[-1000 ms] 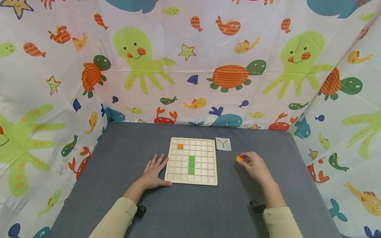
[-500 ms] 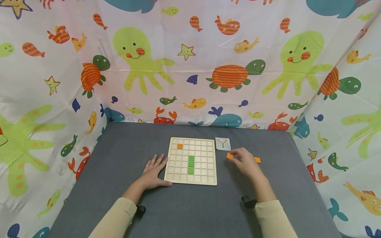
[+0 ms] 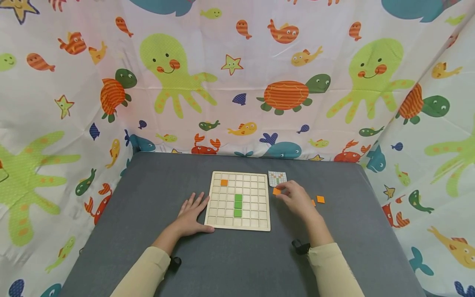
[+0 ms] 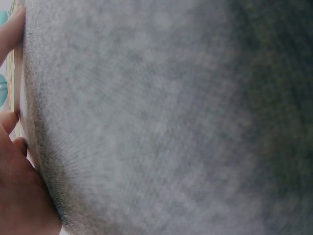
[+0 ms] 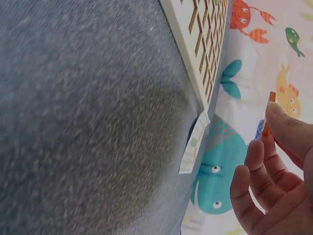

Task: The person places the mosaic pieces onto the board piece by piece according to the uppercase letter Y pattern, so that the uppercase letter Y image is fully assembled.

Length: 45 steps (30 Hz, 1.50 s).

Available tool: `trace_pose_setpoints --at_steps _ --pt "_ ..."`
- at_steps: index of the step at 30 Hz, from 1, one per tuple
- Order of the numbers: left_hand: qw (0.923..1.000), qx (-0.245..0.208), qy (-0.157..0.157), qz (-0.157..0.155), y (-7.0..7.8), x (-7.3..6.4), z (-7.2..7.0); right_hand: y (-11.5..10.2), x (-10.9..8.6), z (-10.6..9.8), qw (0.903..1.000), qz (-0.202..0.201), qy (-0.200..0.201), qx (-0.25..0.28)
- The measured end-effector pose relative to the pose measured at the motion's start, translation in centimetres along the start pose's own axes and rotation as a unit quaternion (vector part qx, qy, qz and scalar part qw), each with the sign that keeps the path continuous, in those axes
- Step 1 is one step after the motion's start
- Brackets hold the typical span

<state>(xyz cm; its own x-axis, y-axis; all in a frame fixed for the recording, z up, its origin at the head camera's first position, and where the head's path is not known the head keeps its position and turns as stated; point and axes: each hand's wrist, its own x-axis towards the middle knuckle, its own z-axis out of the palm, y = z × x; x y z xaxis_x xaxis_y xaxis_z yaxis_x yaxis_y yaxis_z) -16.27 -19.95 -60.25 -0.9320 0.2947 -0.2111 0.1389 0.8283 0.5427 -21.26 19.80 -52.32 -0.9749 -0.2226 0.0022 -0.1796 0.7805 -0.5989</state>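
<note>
A wooden grid board (image 3: 256,212) lies on the table, bearing one orange square tile (image 3: 224,182) near its upper left and a column of green tiles (image 3: 238,205) around the middle. My left hand (image 3: 190,218) rests beside it with fingers spread, thumb and fingertips at the board's left side. Between thumb and fingers of my right hand (image 3: 297,199) I pinch another orange tile (image 3: 276,191), held above the table just right of the board. The right wrist view shows this held tile (image 5: 272,99) edge-on, partly covered by the thumb.
A small pattern card (image 3: 277,178) with a printed coloured grid lies at the board's upper right corner. Right of my right hand lie a loose orange tile (image 3: 320,199) and a second one (image 3: 313,203), partly hidden by the hand. A patterned sea-animal curtain (image 3: 230,90) encloses the table.
My right hand has moved left toward the board, carrying the orange tile. Loose orange tiles have come into sight behind it. The left hand and the board stay where they were.
</note>
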Motion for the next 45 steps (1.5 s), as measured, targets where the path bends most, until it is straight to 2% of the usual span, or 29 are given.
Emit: trace_pose_setpoints --at_steps 9,25,39,45 --pt "0.9998 0.015 -0.011 -0.003 0.8 -0.3 -0.6 -0.7 0.6 0.8 1.0 -0.004 -0.006 0.002" --pt "0.9999 0.011 -0.005 0.004 1.2 -0.1 -0.7 -2.1 1.4 0.9 0.9995 -0.023 -0.018 0.011" --pt "0.9999 0.013 -0.007 0.0 1.1 -0.2 -0.8 -4.1 2.3 1.8 0.9981 -0.06 -0.014 -0.003" --pt "1.0 0.004 -0.001 0.001 1.0 -0.4 -0.8 -5.1 2.7 2.3 0.9977 -0.062 -0.027 0.002"
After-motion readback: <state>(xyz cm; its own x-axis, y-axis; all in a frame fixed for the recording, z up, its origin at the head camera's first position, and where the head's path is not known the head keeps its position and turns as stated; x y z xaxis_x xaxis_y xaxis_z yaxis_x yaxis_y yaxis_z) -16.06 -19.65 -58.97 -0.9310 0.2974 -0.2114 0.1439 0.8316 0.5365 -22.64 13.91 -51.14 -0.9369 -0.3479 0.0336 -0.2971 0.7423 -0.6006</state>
